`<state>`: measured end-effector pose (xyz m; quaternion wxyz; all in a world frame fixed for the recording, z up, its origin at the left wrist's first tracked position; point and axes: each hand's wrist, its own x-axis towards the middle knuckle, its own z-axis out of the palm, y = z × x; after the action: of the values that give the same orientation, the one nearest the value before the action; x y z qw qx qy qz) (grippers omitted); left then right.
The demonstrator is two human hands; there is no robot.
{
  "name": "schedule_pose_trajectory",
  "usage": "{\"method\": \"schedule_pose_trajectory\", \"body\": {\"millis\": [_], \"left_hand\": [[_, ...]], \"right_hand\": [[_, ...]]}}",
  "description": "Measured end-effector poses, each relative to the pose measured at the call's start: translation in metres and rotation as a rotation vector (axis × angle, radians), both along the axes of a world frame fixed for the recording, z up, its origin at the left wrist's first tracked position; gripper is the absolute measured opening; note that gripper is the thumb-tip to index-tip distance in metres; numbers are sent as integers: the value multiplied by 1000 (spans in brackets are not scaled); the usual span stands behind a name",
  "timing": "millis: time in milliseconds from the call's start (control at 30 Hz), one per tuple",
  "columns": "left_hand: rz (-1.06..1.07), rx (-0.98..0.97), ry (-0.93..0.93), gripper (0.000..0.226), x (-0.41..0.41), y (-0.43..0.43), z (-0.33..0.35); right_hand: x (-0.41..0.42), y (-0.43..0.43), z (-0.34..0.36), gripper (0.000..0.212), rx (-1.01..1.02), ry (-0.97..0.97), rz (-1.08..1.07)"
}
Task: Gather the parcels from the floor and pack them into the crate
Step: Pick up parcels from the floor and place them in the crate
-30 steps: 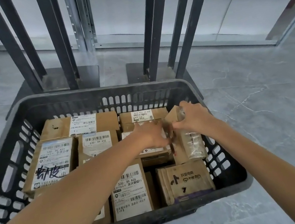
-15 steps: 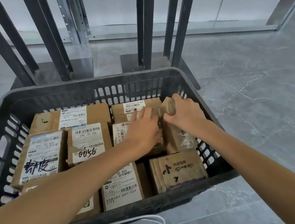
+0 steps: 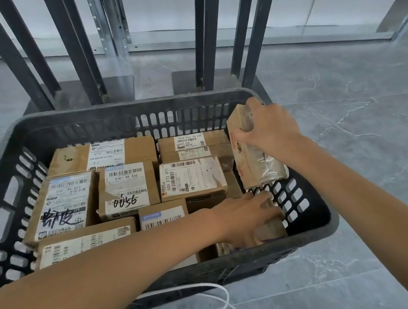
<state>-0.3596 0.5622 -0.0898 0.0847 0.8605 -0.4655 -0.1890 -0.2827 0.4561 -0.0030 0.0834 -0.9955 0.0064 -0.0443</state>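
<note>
Head view, sole view available. The black slotted crate (image 3: 118,109) stands on the grey tiled floor (image 3: 367,158), and the parcels in sight all lie inside it. My right hand (image 3: 270,129) grasps the taped parcel (image 3: 255,165) by its upper end, fingers curled over the top and thumb on the near face. That parcel stands on end and slightly tilted against the crate's right wall, its top above the rim. My left hand (image 3: 245,218) rests on the brown parcel (image 3: 274,229) in the near right corner, fingers extended and spread across its top, grasping nothing that I can see. The remaining contents lie flat with labels up. A long box (image 3: 76,160) sits in the far left corner with a labelled box (image 3: 193,145) beside it along the far wall. In the middle row, the box with black handwriting (image 3: 62,206) is at the left wall, the box marked 0056 (image 3: 127,189) at centre, and the box marked 500 E72 071 (image 3: 191,179) toward the right. A flat box (image 3: 84,242) and a small box (image 3: 163,214) lie along the near wall, partly hidden by my left forearm. A white cable (image 3: 224,301) loops on the floor against the crate's near side. Dark metal posts (image 3: 74,41) stand beyond the far wall.
</note>
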Motion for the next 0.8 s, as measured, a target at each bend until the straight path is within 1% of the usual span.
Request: {"method": "schedule_pose_trajectory", "body": {"millis": [167, 333, 500, 633, 700, 800], "left_hand": [[72, 44, 72, 89, 6, 3, 2], [67, 52, 69, 88, 11, 1, 11], [77, 5, 9, 83, 12, 4, 18], [39, -6, -104, 78, 10, 2, 22], [84, -39, -83, 77, 7, 5, 19], [133, -28, -40, 77, 2, 16, 10]], "right_hand": [[-3, -2, 2, 56, 28, 25, 15], [-5, -3, 9, 55, 97, 50, 13], [-4, -2, 12, 54, 167, 45, -7], [-5, 0, 14, 56, 163, 40, -10], [-5, 1, 15, 57, 180, 40, -15], [-8, 1, 14, 56, 164, 43, -7]]}}
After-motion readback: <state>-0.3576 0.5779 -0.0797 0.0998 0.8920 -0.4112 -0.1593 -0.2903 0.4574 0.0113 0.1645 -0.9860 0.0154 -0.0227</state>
